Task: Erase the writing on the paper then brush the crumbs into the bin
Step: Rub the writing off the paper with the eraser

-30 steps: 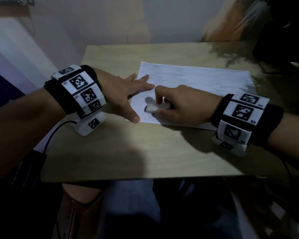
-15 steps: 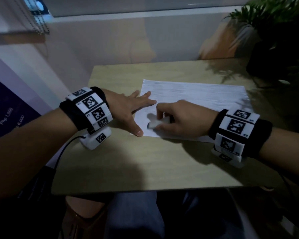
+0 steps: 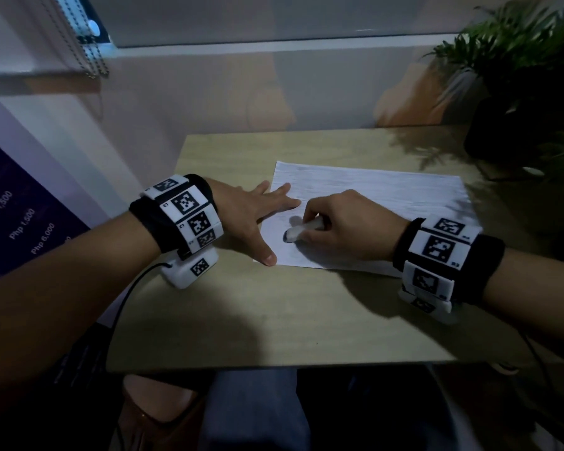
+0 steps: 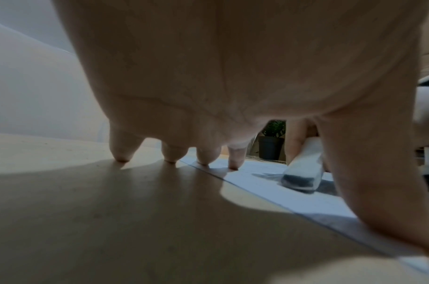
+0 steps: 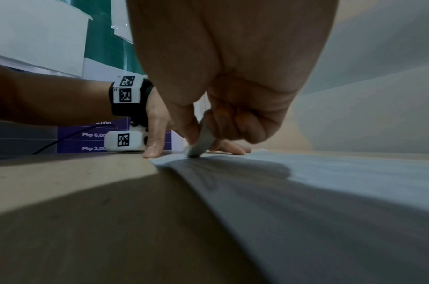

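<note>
Here the right hand pinched the white eraser, its dirty tip down on the paper near the sheet's 8 o'clock corner. The left hand lay flat with fingers spread, 2 fingertips and the thumb on the sheet's 9 o'clock edge, the others on the table.

Risks, as judged:
- A stroke toward 9 o'clock could buckle or crease the sheet against the holding fingers.
- The smudged eraser tip could smear grey instead of lifting marks.
- Any slip of the flat hand would let the sheet skate.

Room: bare tabletop lay open toward 6 o'clock. A potted plant stood at 2 o'clock, near the far corner of the sheet. No bin showed in any view; crumbs were too small to make out.
</note>
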Demonstrator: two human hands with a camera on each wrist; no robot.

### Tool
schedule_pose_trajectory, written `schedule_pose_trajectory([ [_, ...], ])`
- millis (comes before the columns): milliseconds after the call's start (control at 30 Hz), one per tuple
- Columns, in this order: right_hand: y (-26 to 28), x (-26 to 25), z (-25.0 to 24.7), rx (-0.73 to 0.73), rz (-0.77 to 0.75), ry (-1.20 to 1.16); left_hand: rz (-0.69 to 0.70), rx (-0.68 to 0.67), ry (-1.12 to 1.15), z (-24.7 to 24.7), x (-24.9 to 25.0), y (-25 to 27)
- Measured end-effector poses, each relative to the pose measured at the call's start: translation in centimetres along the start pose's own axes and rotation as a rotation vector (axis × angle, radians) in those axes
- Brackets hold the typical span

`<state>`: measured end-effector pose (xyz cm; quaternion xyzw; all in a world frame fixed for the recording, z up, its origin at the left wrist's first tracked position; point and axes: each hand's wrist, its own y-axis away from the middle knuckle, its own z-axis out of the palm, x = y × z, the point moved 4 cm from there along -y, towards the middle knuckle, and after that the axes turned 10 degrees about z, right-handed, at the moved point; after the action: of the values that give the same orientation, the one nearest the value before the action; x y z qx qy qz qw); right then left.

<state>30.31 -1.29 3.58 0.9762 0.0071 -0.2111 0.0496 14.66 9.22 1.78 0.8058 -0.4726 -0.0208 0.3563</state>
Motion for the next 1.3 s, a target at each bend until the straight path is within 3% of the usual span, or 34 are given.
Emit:
schedule_pose_trajectory([
  [133, 0.5, -0.7, 0.5, -0.087, -0.051, -0.005, 0.005, 0.004, -0.004, 0.1, 0.0, 0.0],
  [267, -0.3, 0.2, 0.0, 0.049, 0.033, 0.006, 0.004, 0.010, -0.002, 0.0, 0.0, 0.0],
  [400, 0.6, -0.6, 0.5, -0.020, -0.025, -0.001, 0.009, 0.014, -0.002, 0.0, 0.1, 0.0],
  [500, 0.4, -0.4, 0.1, 0.030, -0.016, -0.012, 0.004, 0.028, 0.006, 0.1, -0.1, -0.2],
  [633, 0.9, -0.8, 1.0, -0.119, -0.088, -0.003, 0.000, 0.014, 0.007, 0.1, -0.2, -0.2],
  [800, 0.5, -0.1, 0.2, 0.034, 0.011, 0.011, -0.001, 0.019, 0.003, 0.0, -0.1, -0.2],
  [933, 1.2, -0.7, 0.5, -0.069, -0.059, -0.014, -0.007, 0.014, -0.006, 0.0, -0.1, -0.2],
  [1067, 0.7, -0.1, 0.1, 0.018, 0.024, 0.011, -0.009, 0.012, -0.005, 0.0, -0.2, -0.2],
  [1200, 1.3, -0.8, 0.5, -0.078, -0.085, -0.014, -0.014, 0.007, -0.007, 0.1, -0.3, -0.2],
  [1300, 0.8, -0.3, 0.0, 0.016, 0.009, -0.023, -0.016, 0.005, 0.003, 0.1, -0.4, -0.3],
])
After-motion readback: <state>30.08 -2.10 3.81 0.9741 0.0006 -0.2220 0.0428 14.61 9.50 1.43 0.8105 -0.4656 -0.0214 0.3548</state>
